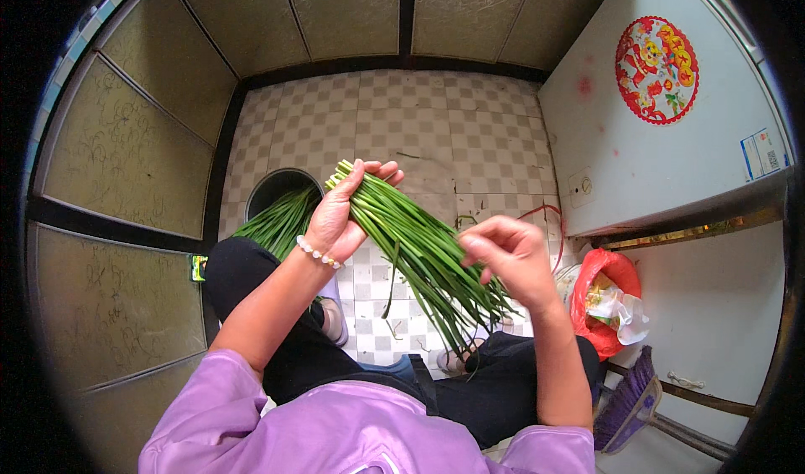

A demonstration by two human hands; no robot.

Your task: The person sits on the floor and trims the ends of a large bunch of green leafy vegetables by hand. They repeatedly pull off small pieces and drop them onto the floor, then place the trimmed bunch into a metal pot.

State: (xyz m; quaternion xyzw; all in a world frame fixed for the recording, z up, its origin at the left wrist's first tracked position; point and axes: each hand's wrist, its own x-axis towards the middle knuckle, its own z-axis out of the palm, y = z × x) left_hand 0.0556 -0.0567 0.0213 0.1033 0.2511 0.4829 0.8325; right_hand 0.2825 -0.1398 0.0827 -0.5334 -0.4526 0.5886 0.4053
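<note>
My left hand (pixel 336 216), with a beaded bracelet (pixel 319 253) at the wrist, grips a bunch of garlic chives (pixel 412 228) near its pale cut ends. The long green leaves slant down to the right, over the floor between my knees. One bent leaf hangs apart from the bunch. My right hand (pixel 509 254) is at the right edge of the leaves with its fingers curled towards the thumb. Whether a leaf is pinched there cannot be seen. More chives (pixel 277 222) stick out of a dark round bucket (pixel 255 196) beyond my left knee.
Chive scraps (pixel 407 155) lie on the checkered tile floor (pixel 402 121). At the right are a white refrigerator (pixel 604 153), a red plastic bag (pixel 588 310) with rubbish and a purple broom (pixel 626 405). Patterned panels (pixel 132 140) enclose the left and far sides. A lit screen (pixel 199 267) is beside my left knee.
</note>
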